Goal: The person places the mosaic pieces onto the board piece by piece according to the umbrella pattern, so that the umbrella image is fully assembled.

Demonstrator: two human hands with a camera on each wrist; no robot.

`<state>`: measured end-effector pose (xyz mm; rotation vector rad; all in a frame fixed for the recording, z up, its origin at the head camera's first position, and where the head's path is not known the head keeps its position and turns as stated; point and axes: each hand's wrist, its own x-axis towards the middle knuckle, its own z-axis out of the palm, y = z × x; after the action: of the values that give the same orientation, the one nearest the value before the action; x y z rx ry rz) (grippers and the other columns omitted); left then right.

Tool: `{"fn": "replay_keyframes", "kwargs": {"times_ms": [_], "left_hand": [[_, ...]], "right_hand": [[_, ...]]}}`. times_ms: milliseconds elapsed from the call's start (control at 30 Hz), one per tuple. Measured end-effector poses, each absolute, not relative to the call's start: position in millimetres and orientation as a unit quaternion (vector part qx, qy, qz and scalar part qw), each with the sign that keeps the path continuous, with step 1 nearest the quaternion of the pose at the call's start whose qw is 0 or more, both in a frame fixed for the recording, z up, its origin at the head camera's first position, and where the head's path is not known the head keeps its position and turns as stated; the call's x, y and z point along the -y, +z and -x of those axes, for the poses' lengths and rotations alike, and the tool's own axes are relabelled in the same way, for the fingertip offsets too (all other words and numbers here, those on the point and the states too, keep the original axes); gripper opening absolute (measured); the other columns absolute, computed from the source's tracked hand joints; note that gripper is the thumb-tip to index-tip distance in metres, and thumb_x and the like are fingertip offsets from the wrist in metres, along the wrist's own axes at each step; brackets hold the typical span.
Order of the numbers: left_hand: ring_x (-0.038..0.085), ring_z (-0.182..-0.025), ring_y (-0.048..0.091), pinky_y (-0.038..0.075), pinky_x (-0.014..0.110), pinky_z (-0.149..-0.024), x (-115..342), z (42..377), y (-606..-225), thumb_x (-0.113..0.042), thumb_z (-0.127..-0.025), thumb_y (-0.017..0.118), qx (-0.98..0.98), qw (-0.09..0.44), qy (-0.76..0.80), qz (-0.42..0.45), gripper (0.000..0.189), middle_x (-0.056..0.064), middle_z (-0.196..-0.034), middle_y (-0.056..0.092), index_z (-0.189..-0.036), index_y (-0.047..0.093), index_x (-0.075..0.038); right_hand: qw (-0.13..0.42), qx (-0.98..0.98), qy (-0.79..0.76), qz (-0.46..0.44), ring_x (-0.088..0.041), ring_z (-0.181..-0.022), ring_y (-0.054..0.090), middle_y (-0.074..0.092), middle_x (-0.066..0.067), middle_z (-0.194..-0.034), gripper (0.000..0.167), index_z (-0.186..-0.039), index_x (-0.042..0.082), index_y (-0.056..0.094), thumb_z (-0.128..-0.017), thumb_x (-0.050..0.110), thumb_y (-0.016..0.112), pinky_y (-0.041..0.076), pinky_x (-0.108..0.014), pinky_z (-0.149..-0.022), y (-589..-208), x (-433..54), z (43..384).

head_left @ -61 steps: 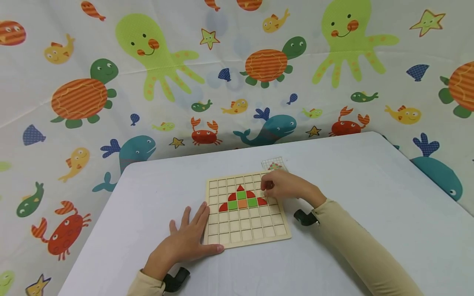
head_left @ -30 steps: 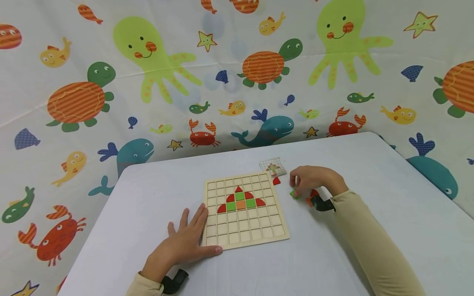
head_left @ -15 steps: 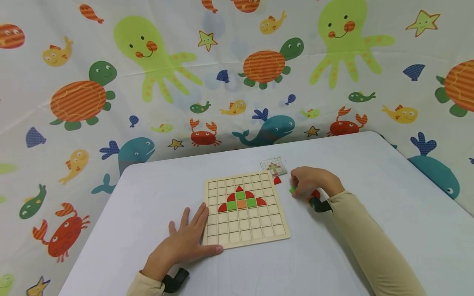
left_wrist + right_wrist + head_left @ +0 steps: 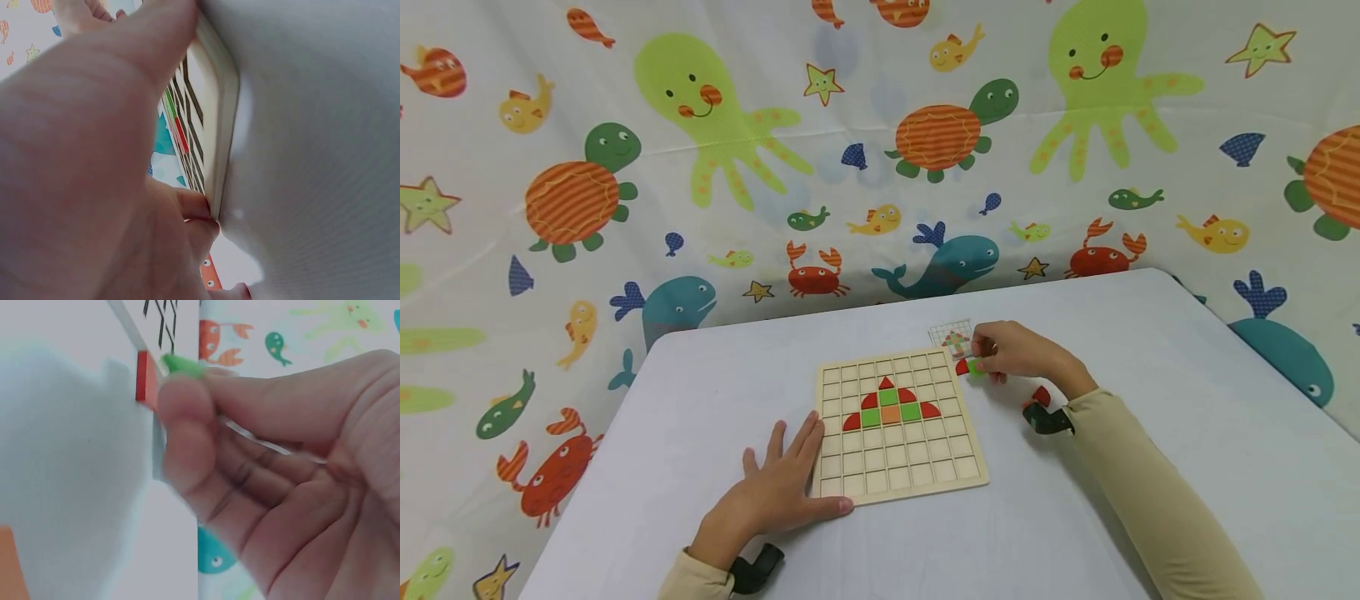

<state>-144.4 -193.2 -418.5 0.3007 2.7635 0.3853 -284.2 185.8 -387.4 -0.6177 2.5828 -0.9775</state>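
A pale wooden grid board (image 4: 880,483) lies on the white table, bearing a red triangle (image 4: 886,383), several green squares, red rounded pieces and one orange square (image 4: 890,414). My left hand (image 4: 778,487) rests with spread fingers on the board's left edge and near corner. Between thumb and fingertips, my right hand (image 4: 1022,350) pinches a green tile (image 4: 975,367), just right of the board. In the right wrist view the green tile (image 4: 181,365) is blurred and partly covered by the fingers. A loose red rounded piece (image 4: 961,367) lies beside the board's far right edge.
Behind the board's far right corner lies a small pattern card (image 4: 945,333), partly hidden by my right hand. A red piece (image 4: 1041,397) lies near my right wrist; an orange piece (image 4: 11,565) shows in the right wrist view. A sea-animal cloth (image 4: 850,100) hangs behind the table.
My right hand went from the board to the loose pieces at right, picked up the green tile, and has moved it leftward towards the board. My left hand has stayed in place.
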Motion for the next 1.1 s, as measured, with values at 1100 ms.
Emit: {"fn": "replay_keyframes", "kwargs": {"times_ms": [1100], "left_hand": [[0.057, -0.157, 0.006, 0.005, 0.09, -0.109, 193.7, 143.4, -418.4, -0.073, -0.079, 0.082, -0.97, 0.161, 0.143, -0.114, 0.127, 0.013, -0.179, 0.014, -0.171, 0.023, -0.007]], "right_hand": [[0.132, -0.85, -0.417, 0.293, -0.018, -0.076, 0.073, 0.073, -0.003, -0.092, 0.011, -0.11, 0.0, 0.076, -0.102, -0.003, 0.067, 0.062, -0.032, -0.077, -384.0, -133.3, 261.7]]}}
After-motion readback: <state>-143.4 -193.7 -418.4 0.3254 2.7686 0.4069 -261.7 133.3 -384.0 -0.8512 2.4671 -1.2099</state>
